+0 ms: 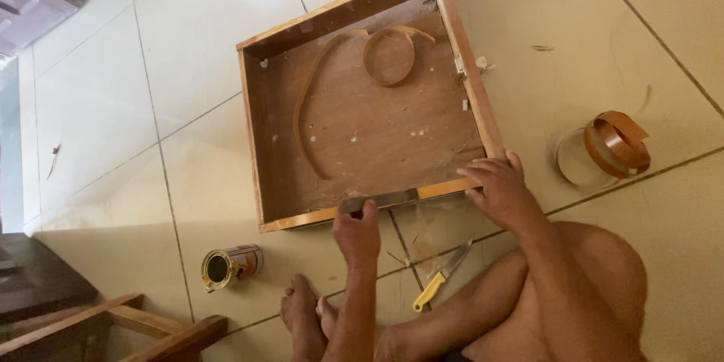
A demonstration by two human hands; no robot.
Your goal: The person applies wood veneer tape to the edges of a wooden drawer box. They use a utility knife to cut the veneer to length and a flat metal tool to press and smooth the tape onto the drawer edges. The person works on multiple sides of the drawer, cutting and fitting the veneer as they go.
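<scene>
A floor of pale cream tiles (211,53) carries everything here, and the person sits low on it with legs drawn in, so the work lies within easy reach. Nearest the body, a knife with a yellow handle (441,277) lies on the tiles just beside the knee, set down where either hand could take it. An opened tin can (230,265) lies on its side to the left, near the bare feet.

The left hand (357,230) is closed around a flat metal blade (377,200), likely a scraper, laid along the near edge of a shallow wooden drawer (362,113); the blade rests flat on that edge, seemingly to press or trim the strip there. The right hand (498,185) grips the drawer's near right corner, fingers curled over the rim, apparently steadying the box against the other hand's push.

Inside the drawer a loose length of brown edge banding (313,105) curls across the bottom. Off to the right, apart from the drawer, a roll of the same brown banding (615,145) stands on the tiles.
</scene>
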